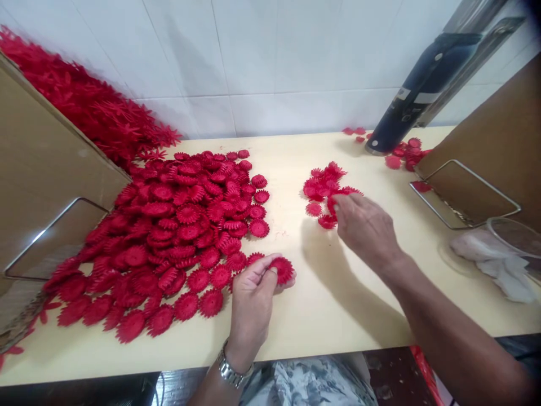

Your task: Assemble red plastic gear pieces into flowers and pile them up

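Observation:
Between the thumb and fingers of my left hand [256, 290] is a round red flower piece [282, 270] with a toothed edge. This hand is at the right edge of a large heap of red flower pieces [186, 214], some flat and some stacked in layers. My right hand [366, 225] reaches over a smaller pile of red flower pieces [323, 183]. Its fingertips are closed on a red flower piece [332, 204] at the near side of that pile, partly hidden by the fingers.
Cardboard panels [54, 163] with wire stands flank the table [283, 321]. Star-shaped red pieces [93, 107] are piled at the back left. A dark blue bottle [416, 101] stands at the back right beside more red pieces. A clear cup [513, 234] and white tissue [494, 259] are at right.

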`<state>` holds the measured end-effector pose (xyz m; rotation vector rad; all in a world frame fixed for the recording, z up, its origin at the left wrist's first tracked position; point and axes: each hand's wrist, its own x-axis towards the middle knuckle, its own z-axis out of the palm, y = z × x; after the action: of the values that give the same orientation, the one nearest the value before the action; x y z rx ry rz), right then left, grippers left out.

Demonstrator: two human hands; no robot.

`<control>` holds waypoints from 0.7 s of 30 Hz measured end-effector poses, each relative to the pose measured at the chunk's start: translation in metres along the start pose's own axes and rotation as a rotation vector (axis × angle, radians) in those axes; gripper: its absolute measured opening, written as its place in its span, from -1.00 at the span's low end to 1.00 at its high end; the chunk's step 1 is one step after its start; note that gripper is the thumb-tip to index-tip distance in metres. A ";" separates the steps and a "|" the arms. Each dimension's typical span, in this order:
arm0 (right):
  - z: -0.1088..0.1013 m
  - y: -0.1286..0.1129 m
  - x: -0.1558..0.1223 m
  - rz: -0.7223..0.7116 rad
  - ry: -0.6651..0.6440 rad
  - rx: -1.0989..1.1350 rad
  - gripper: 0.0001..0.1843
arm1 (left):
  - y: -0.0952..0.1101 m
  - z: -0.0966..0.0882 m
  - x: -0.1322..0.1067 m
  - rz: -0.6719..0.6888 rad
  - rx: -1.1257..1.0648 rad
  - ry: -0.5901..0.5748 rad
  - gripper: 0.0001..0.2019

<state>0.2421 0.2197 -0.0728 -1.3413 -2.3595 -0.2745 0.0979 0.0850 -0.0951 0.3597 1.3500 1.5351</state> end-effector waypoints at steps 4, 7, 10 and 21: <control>-0.013 -0.007 -0.003 -0.124 -0.118 0.261 -0.78 | -0.001 0.001 0.002 0.022 0.001 -0.022 -0.80; -0.016 -0.038 -0.022 -0.222 -0.306 0.611 -0.85 | -0.004 0.000 0.002 0.068 0.051 -0.087 -0.78; -0.010 -0.057 -0.034 -0.172 -0.385 0.776 -0.78 | -0.006 -0.002 0.000 0.051 0.051 -0.173 -0.74; -0.011 -0.060 -0.042 -0.185 -0.271 0.815 -0.87 | -0.010 -0.007 -0.001 0.205 0.214 -0.168 -0.75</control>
<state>0.2129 0.1526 -0.0791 -0.7915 -2.3756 0.7859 0.0976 0.0790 -0.1062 0.7645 1.3796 1.4912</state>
